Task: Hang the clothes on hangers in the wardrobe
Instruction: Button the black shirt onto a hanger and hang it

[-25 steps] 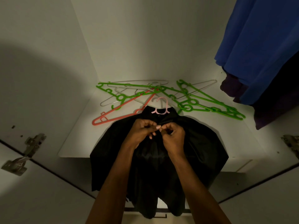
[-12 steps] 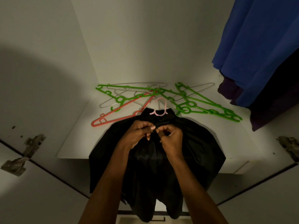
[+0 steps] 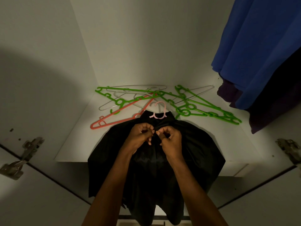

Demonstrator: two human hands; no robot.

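Two hands meet at the front placket of the black shirt (image 3: 156, 160), which lies on the white shelf (image 3: 78, 144) with its hem draped over the near edge. My left hand (image 3: 140, 137) and right hand (image 3: 171, 141) pinch the fabric just below the collar, and both have crept slightly nearer since half a second ago. The pink hanger hook (image 3: 158, 110) pokes out at the collar. Farther back lie green hangers (image 3: 203, 108) and a red hanger (image 3: 114, 119); a blue garment (image 3: 260, 46) hangs at right.

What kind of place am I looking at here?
Most likely the inside of a wardrobe. Plain white walls close in a shelf, loose hangers lie piled on it, a blue garment hangs at the right, and door hinges show at the edges.
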